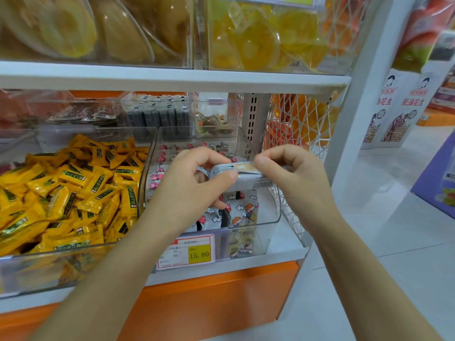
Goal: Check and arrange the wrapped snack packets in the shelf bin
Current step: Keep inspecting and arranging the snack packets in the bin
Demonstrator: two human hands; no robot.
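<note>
Head view: two hands hold one white snack packet over the clear shelf bin.

Left hand (pixel 197 179) pinches the packet (pixel 242 177) at its 9 o'clock end, thumb underneath and fingers curled over; right hand (pixel 293 177) grips its 3 o'clock end between thumb and forefinger. Packet sits just above the bin (pixel 272 212), whose cartoon-printed packets (pixel 242 209) lie at 6 o'clock below it. Yellow packets (pixel 73 190) fill the neighbouring bin at 9 o'clock; a price tag (pixel 187 252) hangs at 6 o'clock.

Two hands (pixel 187 183), one held packet (pixel 236 175)
</note>
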